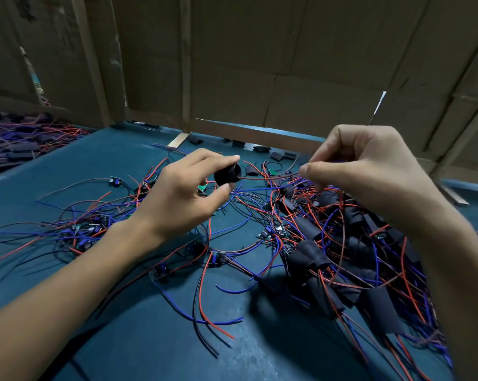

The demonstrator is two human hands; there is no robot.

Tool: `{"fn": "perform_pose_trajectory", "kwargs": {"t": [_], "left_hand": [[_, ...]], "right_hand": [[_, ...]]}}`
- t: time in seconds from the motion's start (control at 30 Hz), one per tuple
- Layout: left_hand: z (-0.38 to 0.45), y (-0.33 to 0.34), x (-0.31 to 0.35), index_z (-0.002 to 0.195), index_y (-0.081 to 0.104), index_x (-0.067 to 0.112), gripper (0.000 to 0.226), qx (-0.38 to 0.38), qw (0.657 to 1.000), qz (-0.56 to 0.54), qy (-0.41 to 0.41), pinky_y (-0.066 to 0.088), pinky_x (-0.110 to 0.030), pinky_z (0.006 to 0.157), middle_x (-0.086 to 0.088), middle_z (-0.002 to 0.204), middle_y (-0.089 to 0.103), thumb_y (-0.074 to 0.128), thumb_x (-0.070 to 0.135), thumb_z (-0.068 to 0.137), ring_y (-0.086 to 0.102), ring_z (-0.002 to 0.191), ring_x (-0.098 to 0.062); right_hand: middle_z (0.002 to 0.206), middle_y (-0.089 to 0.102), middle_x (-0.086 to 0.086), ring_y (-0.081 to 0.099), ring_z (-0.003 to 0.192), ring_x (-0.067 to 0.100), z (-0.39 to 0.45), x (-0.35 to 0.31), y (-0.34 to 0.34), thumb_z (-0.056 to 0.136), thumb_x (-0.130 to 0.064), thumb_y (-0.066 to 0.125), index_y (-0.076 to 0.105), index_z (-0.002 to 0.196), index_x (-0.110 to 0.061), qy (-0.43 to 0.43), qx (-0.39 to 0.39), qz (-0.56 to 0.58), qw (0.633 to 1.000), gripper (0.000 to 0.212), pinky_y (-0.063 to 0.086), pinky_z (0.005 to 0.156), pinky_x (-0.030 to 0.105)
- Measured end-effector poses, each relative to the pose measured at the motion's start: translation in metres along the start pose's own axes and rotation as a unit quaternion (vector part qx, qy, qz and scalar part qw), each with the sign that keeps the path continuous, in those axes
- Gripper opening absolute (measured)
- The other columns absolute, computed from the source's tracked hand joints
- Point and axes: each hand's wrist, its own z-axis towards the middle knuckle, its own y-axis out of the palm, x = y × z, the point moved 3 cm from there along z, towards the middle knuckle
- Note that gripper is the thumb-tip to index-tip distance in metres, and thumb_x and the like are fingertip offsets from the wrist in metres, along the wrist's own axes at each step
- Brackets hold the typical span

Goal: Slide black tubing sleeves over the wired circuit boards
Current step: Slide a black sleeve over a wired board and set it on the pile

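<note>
Dim light falls from above onto my blue table (138,339), where my arms throw soft shadows. The wide lens bends the edges, and my right forearm (452,257) blurs.

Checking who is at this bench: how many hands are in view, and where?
2. The left hand pinches a black sleeve left of centre; the right hand pinches a wire at right. None seems hidden.

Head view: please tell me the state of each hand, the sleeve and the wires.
left hand: pinches a black tubing sleeve
black tubing sleeve: held above the table, mouth open toward the right
right hand: pinches wires
wires: stretched from the right hand into the sleeve's mouth
</note>
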Motion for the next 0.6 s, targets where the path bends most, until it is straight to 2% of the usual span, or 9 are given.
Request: {"fn": "perform_pose_trajectory", "kwargs": {"t": [0.1, 0.2, 0.33, 0.47, 0.6], "left_hand": [[-0.001, 0.000, 0.002, 0.127, 0.067, 0.003, 0.044, -0.035, 0.999, 0.005, 0.022, 0.045, -0.016, 0.090, -0.007, 0.114, 0.069, 0.075, -0.002, 0.084, 0.064, 0.101, -0.017], [-0.001, -0.001, 0.007, 0.128, 0.065, 0.003, 0.045, -0.053, 0.997, 0.004, 0.051, 0.049, -0.028, 0.096, -0.008, 0.116, 0.068, 0.074, -0.001, 0.084, 0.065, 0.105, -0.020], [-0.001, 0.000, 0.012, 0.128, 0.065, 0.002, 0.043, -0.065, 0.994, 0.010, 0.084, 0.050, -0.041, 0.096, -0.009, 0.120, 0.067, 0.071, 0.005, 0.086, 0.065, 0.109, -0.022], [-0.003, 0.002, 0.012, 0.129, 0.065, 0.002, 0.044, -0.082, 0.993, 0.002, 0.087, 0.051, -0.045, 0.094, -0.009, 0.120, 0.067, 0.073, 0.003, 0.085, 0.064, 0.110, -0.022], [-0.003, 0.002, 0.015, 0.128, 0.065, 0.001, 0.043, -0.090, 0.991, -0.013, 0.098, 0.052, -0.045, 0.093, -0.009, 0.119, 0.067, 0.072, 0.003, 0.086, 0.065, 0.108, -0.024]], "right_hand": [[0.057, 0.068, 0.006, 0.057, 0.049, 0.008, 0.002, 0.002, -0.005, 0.076, -0.003, 0.080, 0.066, 0.069, -0.010, 0.001, 0.025, 0.012, 1.000, 0.018, 0.043, 0.047, 0.020], [0.057, 0.068, 0.007, 0.057, 0.051, 0.011, 0.002, 0.003, -0.007, 0.075, -0.003, 0.079, 0.065, 0.067, -0.010, 0.007, 0.024, 0.014, 1.000, 0.018, 0.044, 0.051, 0.023], [0.055, 0.066, 0.007, 0.055, 0.049, 0.012, 0.002, 0.003, -0.002, 0.072, -0.004, 0.079, 0.064, 0.066, -0.009, 0.018, 0.003, 0.017, 1.000, 0.017, 0.042, 0.048, 0.025], [0.053, 0.064, 0.005, 0.054, 0.049, 0.014, 0.002, 0.003, -0.001, 0.073, -0.003, 0.078, 0.063, 0.066, -0.010, 0.017, 0.010, 0.024, 1.000, 0.018, 0.043, 0.050, 0.030], [0.054, 0.064, 0.004, 0.054, 0.050, 0.013, 0.002, 0.005, -0.006, 0.074, -0.003, 0.077, 0.062, 0.065, -0.011, 0.011, 0.028, 0.022, 0.999, 0.018, 0.043, 0.050, 0.027]]}}
